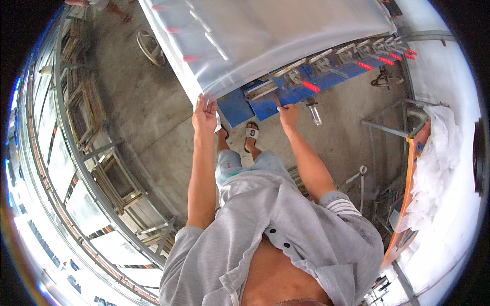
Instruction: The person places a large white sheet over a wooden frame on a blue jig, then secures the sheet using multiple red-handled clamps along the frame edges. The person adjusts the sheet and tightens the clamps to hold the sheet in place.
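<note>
A large translucent sheet point(240, 41) lies over the far table, its near left corner hanging past the blue bench plates point(234, 108). My left hand point(204, 115) pinches that corner between fingers and thumb. At the front edge of the bench, my right hand point(289, 115) is closed around something small and dark that I cannot make out. Just beyond it is a metal clamp bar point(263, 91). A row of clamps with red handles point(311, 86) runs along the sheet's right edge. More red handles show dimly through the sheet on the left.
A clear cylinder point(314, 113) hangs under the bench edge. One handwheel point(151, 48) is at the left, another point(386, 79) at the right. Frames point(84, 112) lean on a left rack. Crumpled white film point(434, 158) hangs over an orange board at right. Another person's foot point(121, 14) shows top left.
</note>
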`<act>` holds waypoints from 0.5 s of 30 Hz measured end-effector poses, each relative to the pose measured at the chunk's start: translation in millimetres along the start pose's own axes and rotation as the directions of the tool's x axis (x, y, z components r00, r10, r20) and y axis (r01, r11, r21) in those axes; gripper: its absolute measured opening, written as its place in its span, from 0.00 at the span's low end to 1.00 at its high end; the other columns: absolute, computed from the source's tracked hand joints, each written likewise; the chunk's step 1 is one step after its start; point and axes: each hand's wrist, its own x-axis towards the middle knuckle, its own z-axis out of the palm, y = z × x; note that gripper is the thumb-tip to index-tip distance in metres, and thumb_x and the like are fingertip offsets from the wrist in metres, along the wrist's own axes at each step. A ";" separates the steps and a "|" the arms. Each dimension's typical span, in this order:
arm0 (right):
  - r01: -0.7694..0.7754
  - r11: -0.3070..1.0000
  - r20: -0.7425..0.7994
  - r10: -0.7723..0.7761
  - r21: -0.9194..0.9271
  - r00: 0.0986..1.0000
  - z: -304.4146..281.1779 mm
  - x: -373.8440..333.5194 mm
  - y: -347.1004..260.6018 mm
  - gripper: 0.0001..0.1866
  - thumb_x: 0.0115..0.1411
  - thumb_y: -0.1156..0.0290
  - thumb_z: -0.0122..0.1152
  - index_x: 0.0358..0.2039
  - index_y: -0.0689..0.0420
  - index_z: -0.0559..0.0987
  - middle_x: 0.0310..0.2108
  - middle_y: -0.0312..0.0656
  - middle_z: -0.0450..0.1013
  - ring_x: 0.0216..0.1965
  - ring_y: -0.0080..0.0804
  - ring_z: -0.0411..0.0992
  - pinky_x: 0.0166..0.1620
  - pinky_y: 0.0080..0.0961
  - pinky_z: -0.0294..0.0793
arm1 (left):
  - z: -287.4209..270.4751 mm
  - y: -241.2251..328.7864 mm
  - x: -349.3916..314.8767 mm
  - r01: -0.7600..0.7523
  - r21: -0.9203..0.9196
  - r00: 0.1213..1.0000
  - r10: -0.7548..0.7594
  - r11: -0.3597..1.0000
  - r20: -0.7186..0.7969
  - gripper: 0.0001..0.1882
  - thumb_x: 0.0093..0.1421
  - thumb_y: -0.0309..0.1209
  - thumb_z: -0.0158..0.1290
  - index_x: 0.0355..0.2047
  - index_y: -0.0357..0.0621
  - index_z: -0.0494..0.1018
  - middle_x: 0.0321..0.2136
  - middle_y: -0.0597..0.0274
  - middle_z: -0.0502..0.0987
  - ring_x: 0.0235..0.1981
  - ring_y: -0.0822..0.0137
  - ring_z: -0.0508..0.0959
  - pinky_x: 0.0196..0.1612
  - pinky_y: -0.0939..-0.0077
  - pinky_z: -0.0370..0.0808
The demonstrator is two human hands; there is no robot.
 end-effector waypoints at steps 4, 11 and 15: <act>-0.327 0.868 0.092 0.317 0.374 0.944 -5.3 0.4 25.4 0.07 0.49 0.74 0.65 0.24 0.60 0.74 0.22 0.38 0.71 0.25 0.27 0.69 0.29 0.26 0.68 | 7.2 -1.9 -7.0 0.013 -0.010 1.000 -0.013 1.000 0.001 0.18 0.63 0.33 0.49 0.52 0.41 0.66 0.45 0.57 0.74 0.47 0.57 0.73 0.53 0.62 0.70; -0.756 0.443 0.822 0.070 0.482 0.566 12.2 -70.5 -96.7 0.11 0.55 0.74 0.59 0.40 0.61 0.73 0.26 0.37 0.70 0.23 0.24 0.67 0.24 0.20 0.64 | -0.5 -6.0 -9.1 0.021 0.013 1.000 -0.021 1.000 0.018 0.16 0.63 0.34 0.49 0.50 0.45 0.67 0.44 0.61 0.75 0.49 0.58 0.73 0.54 0.63 0.70; -0.820 0.262 0.849 0.009 0.508 0.529 33.6 -72.7 -150.7 0.13 0.57 0.75 0.57 0.43 0.60 0.71 0.26 0.37 0.70 0.24 0.23 0.66 0.24 0.18 0.63 | -8.2 -6.1 -7.2 0.015 0.031 0.998 -0.016 0.999 0.056 0.18 0.63 0.34 0.48 0.53 0.46 0.65 0.46 0.61 0.74 0.50 0.59 0.72 0.53 0.64 0.70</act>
